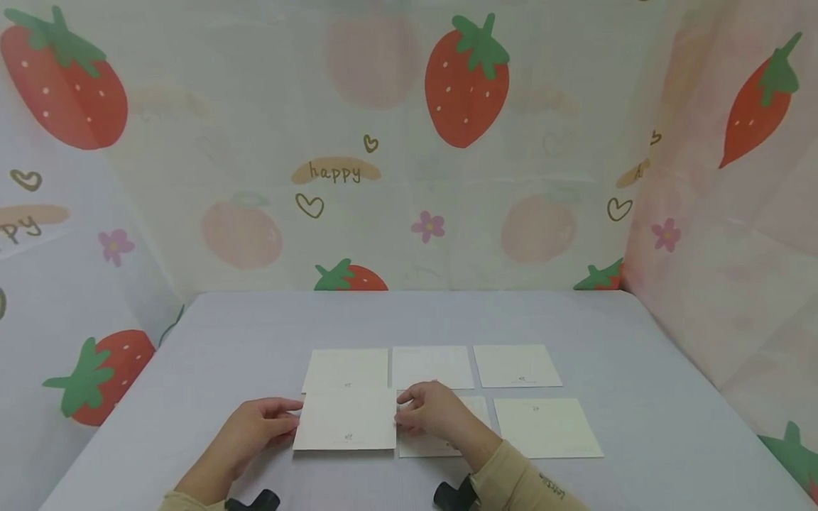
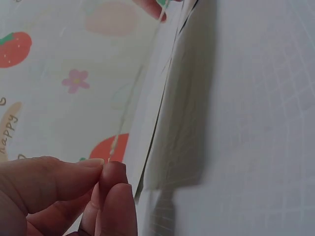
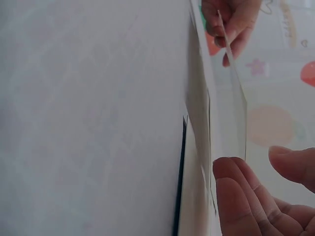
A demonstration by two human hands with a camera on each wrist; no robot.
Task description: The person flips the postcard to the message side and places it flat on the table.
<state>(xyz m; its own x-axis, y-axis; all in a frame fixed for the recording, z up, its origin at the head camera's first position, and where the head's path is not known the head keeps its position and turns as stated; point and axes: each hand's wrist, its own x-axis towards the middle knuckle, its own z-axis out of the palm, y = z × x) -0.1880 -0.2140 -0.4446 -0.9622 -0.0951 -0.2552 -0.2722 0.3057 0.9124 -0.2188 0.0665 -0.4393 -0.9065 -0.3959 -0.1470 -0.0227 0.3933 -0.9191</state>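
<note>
A white card (image 1: 345,419) with a small printed mark near its front edge is held a little above the table. My left hand (image 1: 258,426) pinches its left edge between thumb and fingers. On the opposite side, the fingertips of my right hand (image 1: 441,419) touch the right edge. The right wrist view shows the right thumb (image 3: 293,167) standing apart from the card, with the fingers (image 3: 234,196) against its edge. Behind the held card lies a similar card (image 1: 348,365), its front edge overlapped in the head view. Another card (image 1: 424,447) is partly hidden under the right hand.
Two more cards (image 1: 431,362) (image 1: 517,365) lie in the back row, and one (image 1: 549,429) lies at the front right. They rest on a white-covered table (image 1: 255,326). A strawberry-printed curtain (image 1: 396,142) surrounds it. Black devices (image 1: 455,495) sit at both wrists.
</note>
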